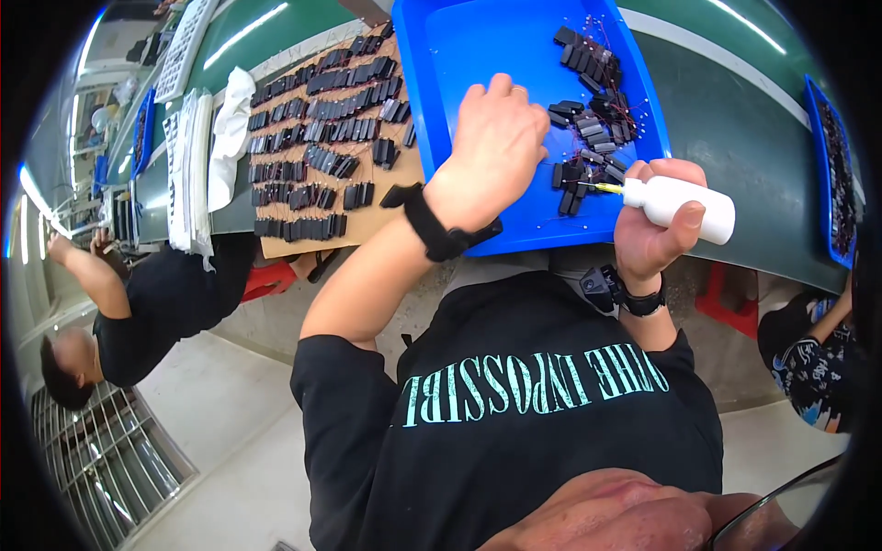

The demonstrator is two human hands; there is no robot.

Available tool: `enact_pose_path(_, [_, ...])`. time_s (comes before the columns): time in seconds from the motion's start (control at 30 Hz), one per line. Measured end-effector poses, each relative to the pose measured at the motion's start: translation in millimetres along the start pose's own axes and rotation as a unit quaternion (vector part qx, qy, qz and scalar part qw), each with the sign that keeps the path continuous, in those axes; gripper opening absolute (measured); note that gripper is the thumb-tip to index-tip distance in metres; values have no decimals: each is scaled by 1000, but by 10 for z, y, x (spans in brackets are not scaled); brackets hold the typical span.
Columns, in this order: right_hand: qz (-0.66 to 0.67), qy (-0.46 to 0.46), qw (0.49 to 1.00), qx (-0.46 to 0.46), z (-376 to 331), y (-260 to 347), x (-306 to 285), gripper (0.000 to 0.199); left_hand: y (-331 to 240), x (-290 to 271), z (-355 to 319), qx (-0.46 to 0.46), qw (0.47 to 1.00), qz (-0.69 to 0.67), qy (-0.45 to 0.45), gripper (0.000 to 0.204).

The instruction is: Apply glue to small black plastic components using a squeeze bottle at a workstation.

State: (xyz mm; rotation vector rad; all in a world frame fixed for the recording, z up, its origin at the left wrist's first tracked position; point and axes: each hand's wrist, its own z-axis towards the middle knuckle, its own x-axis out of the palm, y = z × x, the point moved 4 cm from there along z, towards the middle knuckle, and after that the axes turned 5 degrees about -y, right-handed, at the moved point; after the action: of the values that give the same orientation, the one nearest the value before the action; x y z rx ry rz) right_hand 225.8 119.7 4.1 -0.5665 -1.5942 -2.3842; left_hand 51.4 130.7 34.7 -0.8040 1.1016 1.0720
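A green table point(717, 119) carries a blue tray point(478, 55) and, left of it, a cardboard sheet point(363, 226). Above the tray is the left hand point(501, 138), fingers curled — I cannot tell whether it holds anything. The right hand point(654, 225) grips a white bottle point(689, 208) over the tray's right edge. Black blocks point(595, 130) lie inside — the bottle's thin nozzle point(608, 187) points toward them.

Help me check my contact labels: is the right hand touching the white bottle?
Touching. The head view shows the right hand gripping the white bottle, its thumb lapping over one side and its fingers showing beyond the other.
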Motion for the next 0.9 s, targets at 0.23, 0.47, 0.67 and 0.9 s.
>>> enact_pose_path(0.23, [-10, -23, 1000, -10, -5, 31, 21, 52, 208, 182, 25, -13, 992, -96, 77, 22])
enact_pose_path(0.47, [-21, -6, 1000, -10, 12, 115, 29, 55, 548, -245, 86, -221, 868, -442, 37, 22])
enact_pose_path(0.67, [-10, -80, 996, -38, -40, 185, 58, 59, 531, -333, -65, -273, 649, -710, 3, 26])
enact_pose_path(0.9, [1, 32, 999, -1, -133, 391, 351, 67, 217, -351, -322, -304, 429, -846, -91, 28])
